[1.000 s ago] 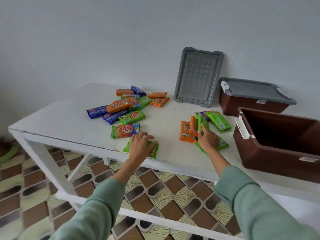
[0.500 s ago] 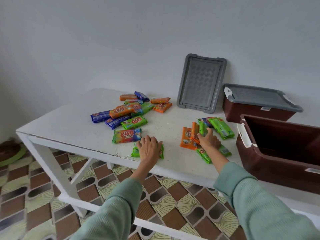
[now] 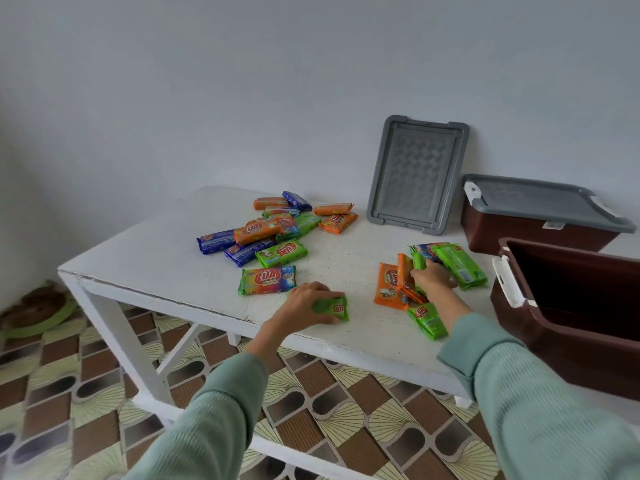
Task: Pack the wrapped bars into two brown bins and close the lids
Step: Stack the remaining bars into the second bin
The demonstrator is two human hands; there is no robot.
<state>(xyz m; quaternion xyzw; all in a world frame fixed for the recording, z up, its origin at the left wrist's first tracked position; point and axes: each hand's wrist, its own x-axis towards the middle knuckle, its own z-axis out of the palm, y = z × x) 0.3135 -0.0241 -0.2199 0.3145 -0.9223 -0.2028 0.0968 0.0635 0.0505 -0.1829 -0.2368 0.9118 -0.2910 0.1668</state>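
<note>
1. Packing appears to be at an early stage: most wrapped bars lie loose on the white table (image 3: 145,251), in 2 groups. The larger pile (image 3: 270,226) sits toward the back-left; a smaller cluster (image 3: 446,268) sits near the front-right, just beside the open brown bin (image 3: 568,317).
2. The open brown bin shows a dark interior; no bars can be made out in the visible part. Its grey lid (image 3: 417,174) leans upright against the wall.
3. The second brown bin (image 3: 530,233) stands behind the first, with a grey lid already seated on it. Its contents are hidden.
4. Remaining work, as judged: load nearly all bars, then fit the leaning lid.
5. Left hand (image 3: 304,303): palm down, fingers curled around 1 green bar (image 3: 334,308) at the table's front edge, gripping it.
6. Right hand (image 3: 431,277): extended into the smaller cluster, fingers bent over green and orange bars. Whether a bar is actually gripped cannot be determined.
7. Both forearms wear green sleeves.
</note>
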